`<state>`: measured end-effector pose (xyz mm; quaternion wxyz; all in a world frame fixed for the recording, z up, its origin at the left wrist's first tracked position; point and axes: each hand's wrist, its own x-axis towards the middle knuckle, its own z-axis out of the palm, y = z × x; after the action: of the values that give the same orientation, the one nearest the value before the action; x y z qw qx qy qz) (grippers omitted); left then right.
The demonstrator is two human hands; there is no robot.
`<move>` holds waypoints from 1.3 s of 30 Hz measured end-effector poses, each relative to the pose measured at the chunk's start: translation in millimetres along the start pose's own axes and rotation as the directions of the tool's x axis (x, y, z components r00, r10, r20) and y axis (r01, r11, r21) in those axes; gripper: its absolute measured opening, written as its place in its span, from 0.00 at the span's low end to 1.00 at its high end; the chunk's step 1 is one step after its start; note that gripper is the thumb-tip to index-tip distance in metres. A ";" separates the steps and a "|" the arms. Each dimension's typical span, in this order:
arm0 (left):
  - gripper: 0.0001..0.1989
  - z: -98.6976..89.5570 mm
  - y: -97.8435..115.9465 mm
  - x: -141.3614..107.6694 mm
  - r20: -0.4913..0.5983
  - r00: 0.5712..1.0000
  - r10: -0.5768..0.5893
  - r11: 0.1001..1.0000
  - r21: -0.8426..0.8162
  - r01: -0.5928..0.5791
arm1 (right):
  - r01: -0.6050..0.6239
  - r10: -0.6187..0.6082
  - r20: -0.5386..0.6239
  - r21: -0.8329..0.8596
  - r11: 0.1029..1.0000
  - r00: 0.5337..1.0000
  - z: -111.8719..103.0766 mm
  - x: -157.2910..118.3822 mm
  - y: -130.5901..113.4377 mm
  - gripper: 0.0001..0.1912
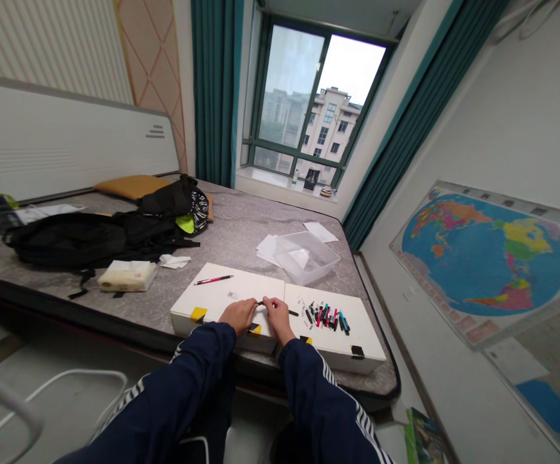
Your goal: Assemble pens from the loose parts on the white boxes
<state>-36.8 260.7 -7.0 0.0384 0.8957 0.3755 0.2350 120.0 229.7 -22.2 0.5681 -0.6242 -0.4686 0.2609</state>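
My left hand [238,316] and my right hand [278,318] are close together over two white boxes set side by side. Between them runs a short black pen part [260,303], pinched at its two ends by my closed fingers. Just right of my right hand a black pen piece [293,313] lies on the box. A red and black pen [213,280] rests on the left white box [255,283], beyond my left hand. On the right white box [357,309] is a pile of pen parts [328,317], black, red, teal and clear.
The boxes stand at the edge of a grey mattress [231,225]. Behind them are a clear plastic bin [308,258] and white paper [266,249]. A tissue pack [127,276] and a black backpack [96,238] lie left. A map [482,251] hangs on the right wall.
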 end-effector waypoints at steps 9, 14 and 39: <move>0.15 4.9 -1.6 -1.5 -0.025 1.000 -0.018 1.000 0.000 0.018 | -0.023 0.023 0.001 0.011 1.000 1.000 -0.5 1.2 0.3 0.21; 0.17 6.2 -3.0 -1.3 -0.051 0.998 0.033 0.999 0.024 -0.032 | -0.028 0.028 -0.014 0.004 1.000 1.000 -0.6 0.6 -1.9 0.22; 0.13 -4.7 0.6 0.4 -0.055 0.998 0.040 0.998 0.055 -0.037 | -0.019 0.019 -0.020 0.008 1.000 1.000 -0.5 1.9 0.3 0.23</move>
<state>-38.2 260.1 -2.5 -0.0009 0.8965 0.3655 0.2505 121.3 231.1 -21.9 0.5727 -0.6290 -0.4558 0.2620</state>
